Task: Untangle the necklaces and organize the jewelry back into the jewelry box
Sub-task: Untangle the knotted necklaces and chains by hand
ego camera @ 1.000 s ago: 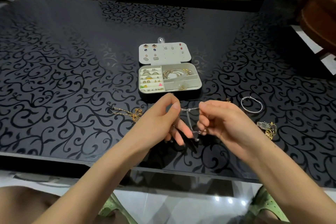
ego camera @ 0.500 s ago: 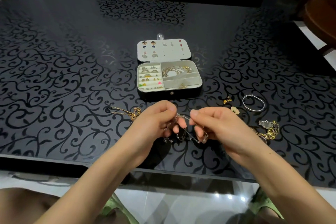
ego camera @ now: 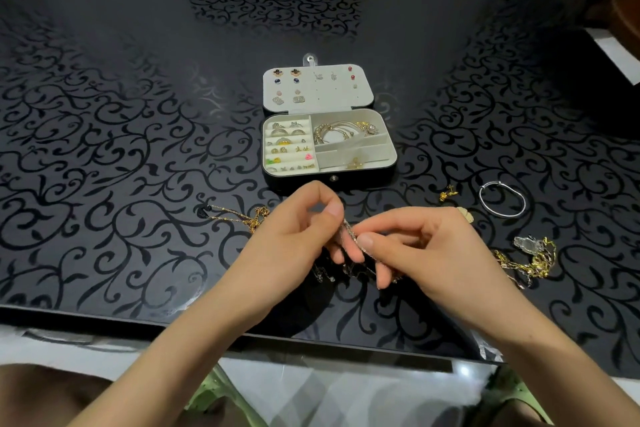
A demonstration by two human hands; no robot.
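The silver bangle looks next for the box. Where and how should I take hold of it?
Probably from above, at the near rim of the silver bangle: it lies flat, a thin open loop, so one finger goes inside and the thumb outside.

- The left forearm and right forearm, both bare, come in from the near side and angle toward each other.
- The left hand has its forefinger arched over to meet the thumb tip, pinching a thin silver chain; the other fingers curl down beneath.
- The right hand is close beside it, thumb pressed onto the same chain, fingers curled under, knuckles up.
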